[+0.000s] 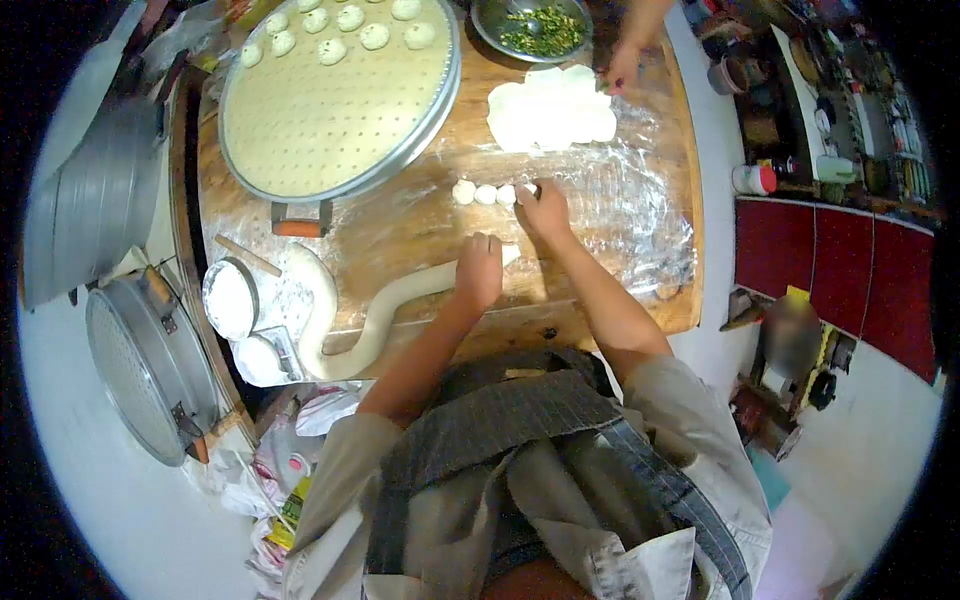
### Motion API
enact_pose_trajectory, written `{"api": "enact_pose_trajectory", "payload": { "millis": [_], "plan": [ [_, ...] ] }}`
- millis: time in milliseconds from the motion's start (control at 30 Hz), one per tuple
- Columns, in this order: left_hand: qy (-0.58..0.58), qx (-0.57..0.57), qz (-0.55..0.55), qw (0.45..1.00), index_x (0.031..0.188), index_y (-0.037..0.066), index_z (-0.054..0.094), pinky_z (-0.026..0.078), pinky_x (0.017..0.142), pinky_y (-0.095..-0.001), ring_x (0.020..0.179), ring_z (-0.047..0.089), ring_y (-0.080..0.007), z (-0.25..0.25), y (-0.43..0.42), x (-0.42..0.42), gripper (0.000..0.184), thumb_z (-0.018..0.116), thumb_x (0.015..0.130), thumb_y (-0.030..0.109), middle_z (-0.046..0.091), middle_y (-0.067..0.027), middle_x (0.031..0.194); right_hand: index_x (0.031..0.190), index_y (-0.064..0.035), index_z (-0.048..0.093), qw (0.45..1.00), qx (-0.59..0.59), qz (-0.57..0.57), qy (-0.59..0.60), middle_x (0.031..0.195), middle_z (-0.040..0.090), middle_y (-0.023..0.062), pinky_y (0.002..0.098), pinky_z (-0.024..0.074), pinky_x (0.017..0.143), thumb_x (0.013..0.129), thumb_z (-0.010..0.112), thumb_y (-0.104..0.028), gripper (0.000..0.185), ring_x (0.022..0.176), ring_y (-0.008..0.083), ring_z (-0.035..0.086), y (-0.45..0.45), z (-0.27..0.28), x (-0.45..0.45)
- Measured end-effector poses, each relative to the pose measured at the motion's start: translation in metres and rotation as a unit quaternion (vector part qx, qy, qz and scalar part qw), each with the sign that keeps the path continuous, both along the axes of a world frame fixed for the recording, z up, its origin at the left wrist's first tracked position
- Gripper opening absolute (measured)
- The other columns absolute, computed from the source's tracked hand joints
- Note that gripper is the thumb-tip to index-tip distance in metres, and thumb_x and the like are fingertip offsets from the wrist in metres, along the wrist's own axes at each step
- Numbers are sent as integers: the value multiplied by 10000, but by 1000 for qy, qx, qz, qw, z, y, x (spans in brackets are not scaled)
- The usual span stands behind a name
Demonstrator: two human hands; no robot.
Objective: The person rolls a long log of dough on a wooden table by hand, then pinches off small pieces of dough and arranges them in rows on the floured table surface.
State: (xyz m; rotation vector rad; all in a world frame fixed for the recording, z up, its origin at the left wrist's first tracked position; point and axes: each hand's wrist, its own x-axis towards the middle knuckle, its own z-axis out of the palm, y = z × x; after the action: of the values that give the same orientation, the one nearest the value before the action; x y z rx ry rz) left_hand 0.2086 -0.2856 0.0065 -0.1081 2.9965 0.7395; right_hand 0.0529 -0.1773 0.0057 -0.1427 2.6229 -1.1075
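Dough rope (pixel 400 292) on the near part of the table (pixel 390 230), left of and in front of the wearer. Long axis not straight: a loose S. From its far left end it runs down toward the near edge, bends round, then climbs and swings right. Right end points rightward, slightly away from the wearer, floury white at the tip.

Left hand (pixel 480 270) closed over the rope, just short of that right end, fingers curled. Right hand (pixel 545 212) farther out, fingertips closed on the rightmost of a short row of dough pieces (pixel 485 194). Row lies left to right, pieces touching or nearly so.

Table: brown wood, flour smeared heavily at right. Far left, a round steamer tray (pixel 330 125), perforated, buns (pixel 374 36) grouped at its far side. Far middle, a metal bowl (pixel 480 38) of chopped green filling (pixel 543 30). Just below it, overlapping flat wrappers (pixel 550 110); another person's hand (pixel 622 68) at their right edge, grip unclear. Near left: flour tub (pixel 230 300), stick (pixel 248 255) beside it, tilted.

Room: steamers (pixel 150 365) stand on edge left of the table, plastic bags below. Right: red cabinets (pixel 810 260), a red-lidded jar (pixel 755 180), crowded shelves. Floor pale.
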Motion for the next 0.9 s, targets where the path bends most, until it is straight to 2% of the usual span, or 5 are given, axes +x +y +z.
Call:
{"api": "enact_pose_trajectory", "payload": {
  "millis": [400, 600, 667, 767, 900],
  "plan": [
    [117, 149, -1, 982, 1011, -31, 578, 441, 847, -514, 929, 561, -432, 15, -31, 16, 378, 662, 655, 65, 609, -236, 938, 1131, 84, 639, 989, 22, 25, -143, 1103, 643, 321, 478, 458, 908, 981, 464, -422, 555, 1035, 465, 606, -28, 0, 109],
    [19, 78, 28, 996, 1049, 6, 666, 494, 838, -504, 945, 650, -379, 6, -10, -1, 366, 682, 725, 174, 678, -224, 974, 1019, 62, 646, 999, -17, -12, -51, 977, 665, 287, 460, 479, 829, 958, 527, -284, 370, 903, 399, 636, -14, 29, 109],
    [-99, 13, 18, 995, 801, 27, 687, 473, 771, -510, 776, 657, -354, 20, -1, -12, 132, 644, 773, 149, 668, -166, 761, 1003, 33, 657, 992, -87, 5, -94, 876, 686, 227, 427, 506, 738, 955, 572, -281, 328, 802, 308, 658, 3, 51, 104],
    [-11, 142, 78, 987, 756, 64, 708, 477, 744, -497, 688, 647, -345, -31, 1, -16, 196, 671, 788, 254, 680, -133, 736, 1003, 37, 662, 972, -204, 89, -73, 812, 684, 168, 387, 508, 633, 956, 601, -293, 339, 714, 237, 647, 27, 52, 98],
    [-113, 45, 19, 992, 820, 30, 690, 489, 795, -478, 897, 624, -364, 24, 5, -37, 267, 757, 749, 279, 666, -186, 885, 1092, 76, 630, 954, -167, -29, -249, 864, 679, 135, 305, 495, 506, 939, 618, -217, 331, 617, 175, 639, 42, 60, 42]
  ]
}}
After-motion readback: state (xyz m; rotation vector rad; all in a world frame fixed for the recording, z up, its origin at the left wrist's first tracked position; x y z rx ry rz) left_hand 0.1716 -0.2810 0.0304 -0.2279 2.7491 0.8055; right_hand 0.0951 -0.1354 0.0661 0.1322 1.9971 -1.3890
